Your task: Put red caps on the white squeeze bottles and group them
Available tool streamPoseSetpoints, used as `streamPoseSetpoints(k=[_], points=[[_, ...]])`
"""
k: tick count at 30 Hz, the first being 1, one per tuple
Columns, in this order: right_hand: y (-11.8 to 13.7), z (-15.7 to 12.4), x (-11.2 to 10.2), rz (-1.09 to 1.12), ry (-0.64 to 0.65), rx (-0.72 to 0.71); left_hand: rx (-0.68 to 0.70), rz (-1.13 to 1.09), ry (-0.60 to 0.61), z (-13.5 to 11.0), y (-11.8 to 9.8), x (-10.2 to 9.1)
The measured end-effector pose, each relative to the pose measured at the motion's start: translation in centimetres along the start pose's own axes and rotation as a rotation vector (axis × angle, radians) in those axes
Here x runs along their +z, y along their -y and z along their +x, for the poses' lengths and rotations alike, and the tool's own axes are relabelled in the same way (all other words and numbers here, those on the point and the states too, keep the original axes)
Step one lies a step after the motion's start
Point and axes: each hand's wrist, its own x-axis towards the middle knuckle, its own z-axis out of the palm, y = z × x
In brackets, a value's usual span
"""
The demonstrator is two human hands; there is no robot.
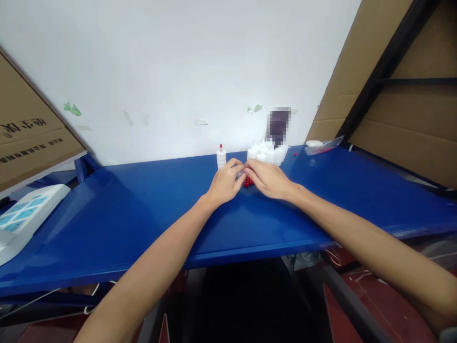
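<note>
Over the blue table (pixel 150 209), my left hand (pixel 224 183) and my right hand (pixel 269 178) meet at the fingertips, both closed. A small pale piece shows between the left thumb and fingers, but its kind is hidden. My right thumb and fingers are pinched close against it; what they grip is covered. Under the hands lies a cluster of small red caps (pixel 246 183). A white squeeze bottle (pixel 221 158) with a red tip stands upright just behind my left hand. Several white bottles (pixel 262 156) are grouped behind my right hand.
A lone red cap (pixel 295 155) and a clear plastic bag (pixel 323 146) lie at the back right. At the left edge sits a white device with blue panels (pixel 26 212). Cardboard (pixel 32 128) borders the left side, and a white wall (pixel 171 76) rises behind.
</note>
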Motion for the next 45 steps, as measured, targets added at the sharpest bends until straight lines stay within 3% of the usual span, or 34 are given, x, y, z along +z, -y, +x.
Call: streamPoseSetpoints(k=[5,7,13,19,29,34,39,45], points=[[-1.1,0.0,-1.2,-0.028,-0.119,0.037,0.056,-0.013,0.122,-0.2,0.1,0.2],[-1.4,-0.2,-1.7,0.014,-0.148,0.046,0.05,-0.048,0.103,-0.2,0.1,0.2],[-0.9,-0.3,-1.8,0.097,0.036,-0.015,0.036,-0.076,-0.01,-0.1,0.2,0.1],[0.2,-0.2,-1.4,0.085,0.107,-0.078,0.048,-0.063,-0.001,-0.2,0.4,0.1],[-0.1,-0.2,-0.5,0.087,0.091,-0.083,0.003,0.005,0.082,-0.2,0.7,0.0],[-0.2,-0.3,-1.4,0.198,-0.015,-0.022,-0.015,0.028,0.086,-0.3,1.6,-0.3],[-1.0,-0.3,-2.0,0.124,0.178,-0.015,-0.045,0.018,0.098,-0.3,1.2,-0.3],[-1.1,-0.2,-2.1,0.045,0.284,0.066,-0.082,0.071,0.147,-0.2,1.1,-0.2]])
